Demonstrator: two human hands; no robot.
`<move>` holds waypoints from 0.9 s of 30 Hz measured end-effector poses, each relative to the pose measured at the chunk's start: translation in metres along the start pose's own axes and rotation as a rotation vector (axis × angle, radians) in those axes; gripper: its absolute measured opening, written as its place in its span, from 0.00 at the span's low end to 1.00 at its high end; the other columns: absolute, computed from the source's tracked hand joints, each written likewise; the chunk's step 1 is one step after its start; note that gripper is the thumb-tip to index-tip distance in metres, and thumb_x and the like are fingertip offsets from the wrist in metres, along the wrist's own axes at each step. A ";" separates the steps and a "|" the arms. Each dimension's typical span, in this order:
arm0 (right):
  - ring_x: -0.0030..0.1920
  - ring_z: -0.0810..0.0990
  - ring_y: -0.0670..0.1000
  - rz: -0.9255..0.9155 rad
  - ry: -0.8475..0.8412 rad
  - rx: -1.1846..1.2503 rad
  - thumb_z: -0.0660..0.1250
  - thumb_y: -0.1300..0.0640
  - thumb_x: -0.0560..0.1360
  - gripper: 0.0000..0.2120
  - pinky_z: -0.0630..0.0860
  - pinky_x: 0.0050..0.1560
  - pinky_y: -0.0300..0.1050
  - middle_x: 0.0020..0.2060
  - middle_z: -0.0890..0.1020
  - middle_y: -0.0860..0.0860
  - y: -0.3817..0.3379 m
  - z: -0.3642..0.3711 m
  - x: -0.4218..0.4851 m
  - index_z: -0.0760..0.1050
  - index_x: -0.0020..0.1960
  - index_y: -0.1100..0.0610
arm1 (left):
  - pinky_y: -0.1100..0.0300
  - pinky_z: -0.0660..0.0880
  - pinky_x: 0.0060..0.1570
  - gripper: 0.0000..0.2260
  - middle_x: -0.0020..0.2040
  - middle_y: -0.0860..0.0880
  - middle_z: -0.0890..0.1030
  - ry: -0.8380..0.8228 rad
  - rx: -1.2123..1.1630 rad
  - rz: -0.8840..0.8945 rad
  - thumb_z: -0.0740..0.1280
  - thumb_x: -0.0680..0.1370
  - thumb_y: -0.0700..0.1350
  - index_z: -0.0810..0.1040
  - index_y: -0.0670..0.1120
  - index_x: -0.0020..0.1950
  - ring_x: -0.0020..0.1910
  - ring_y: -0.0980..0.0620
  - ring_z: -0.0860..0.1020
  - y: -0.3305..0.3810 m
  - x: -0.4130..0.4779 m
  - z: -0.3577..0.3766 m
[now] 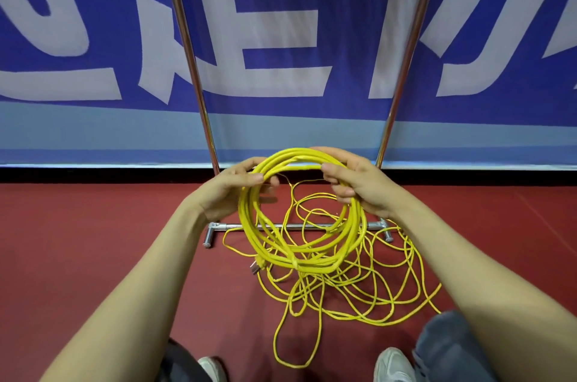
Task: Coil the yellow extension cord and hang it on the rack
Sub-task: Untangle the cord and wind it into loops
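A round coil of yellow extension cord (pixel 299 263) hangs in front of me, made of several loops. My left hand (pixel 232 191) grips its upper left side, thumb over the strands. My right hand (pixel 359 185) grips the upper right side, fingers curled round the bundle. A plug end (pixel 256 266) sticks out at the coil's lower left. The loose remainder of the cord (pixel 359 294) lies tangled on the red floor below. The metal rack (pixel 187 47) stands just beyond, its two chrome uprights rising to the top of the view and its base bar (pixel 296 226) behind the coil.
A blue and white banner (pixel 281 38) covers the wall behind the rack. The red floor (pixel 93 241) spreads left and right. My knees and grey shoes (pixel 393 363) are at the bottom edge, close to the loose cord.
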State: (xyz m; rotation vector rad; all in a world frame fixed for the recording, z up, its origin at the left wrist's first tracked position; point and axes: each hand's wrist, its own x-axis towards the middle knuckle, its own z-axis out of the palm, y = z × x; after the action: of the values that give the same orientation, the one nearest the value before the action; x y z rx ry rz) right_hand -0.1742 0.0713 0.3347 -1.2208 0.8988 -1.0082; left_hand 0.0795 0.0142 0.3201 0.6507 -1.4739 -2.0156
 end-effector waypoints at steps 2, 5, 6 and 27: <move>0.22 0.60 0.41 -0.029 0.028 0.053 0.59 0.61 0.79 0.15 0.57 0.25 0.35 0.32 0.67 0.47 0.000 -0.001 0.002 0.72 0.64 0.50 | 0.43 0.73 0.56 0.30 0.45 0.42 0.80 -0.020 -0.037 -0.029 0.79 0.63 0.53 0.73 0.43 0.59 0.42 0.44 0.80 0.001 -0.003 -0.004; 0.22 0.60 0.41 -0.063 0.078 0.083 0.59 0.61 0.80 0.14 0.59 0.23 0.33 0.32 0.67 0.47 0.002 0.000 0.004 0.72 0.63 0.51 | 0.52 0.78 0.46 0.33 0.45 0.44 0.80 0.146 0.115 -0.100 0.81 0.59 0.57 0.75 0.46 0.57 0.44 0.45 0.81 -0.004 -0.004 0.002; 0.22 0.60 0.41 -0.075 0.102 0.088 0.59 0.61 0.80 0.14 0.60 0.23 0.33 0.32 0.67 0.48 0.003 0.001 0.004 0.72 0.64 0.51 | 0.53 0.77 0.46 0.34 0.46 0.45 0.80 0.221 0.205 -0.115 0.81 0.58 0.57 0.74 0.47 0.59 0.46 0.46 0.81 -0.008 -0.002 0.006; 0.22 0.61 0.41 -0.076 0.220 0.239 0.58 0.60 0.80 0.14 0.63 0.23 0.34 0.31 0.68 0.47 -0.002 -0.029 -0.001 0.69 0.65 0.54 | 0.56 0.79 0.39 0.28 0.42 0.45 0.79 0.316 0.446 0.072 0.71 0.72 0.28 0.66 0.43 0.67 0.40 0.50 0.79 -0.036 0.002 0.006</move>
State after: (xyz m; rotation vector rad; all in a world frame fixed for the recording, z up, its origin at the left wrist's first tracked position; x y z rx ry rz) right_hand -0.2020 0.0628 0.3323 -0.9609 0.8767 -1.2911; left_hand 0.0688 0.0260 0.2868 1.0270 -1.7275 -1.4513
